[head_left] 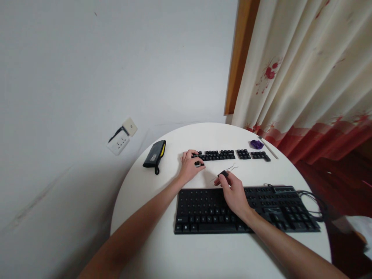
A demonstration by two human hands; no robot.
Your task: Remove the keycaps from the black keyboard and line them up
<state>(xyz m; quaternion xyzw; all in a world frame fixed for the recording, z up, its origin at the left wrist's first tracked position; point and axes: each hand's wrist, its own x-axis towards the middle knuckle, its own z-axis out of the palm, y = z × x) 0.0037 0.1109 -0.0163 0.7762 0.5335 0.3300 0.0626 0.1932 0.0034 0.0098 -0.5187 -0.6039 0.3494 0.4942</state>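
A black keyboard (203, 211) lies on the round white table (162, 248) in front of me, with many keycaps off its left half. Removed black keycaps (221, 155) are laid out in rows farther back. My left hand (190, 167) rests at the left end of those rows, its fingertips pinching one keycap (198, 163). My right hand (232, 190) hovers above the keyboard's upper edge and holds a small black keycap (223, 173) between thumb and fingers. A thin wire keycap puller (232, 167) lies just beyond it.
A black pouch with a yellow edge (155, 154) lies at the table's back left. A purple object (257, 144) and a thin stick (269, 148) sit at the back right. The keyboard cable (312, 199) loops off the right edge. Curtain on the right, wall socket (119, 142) on the left.
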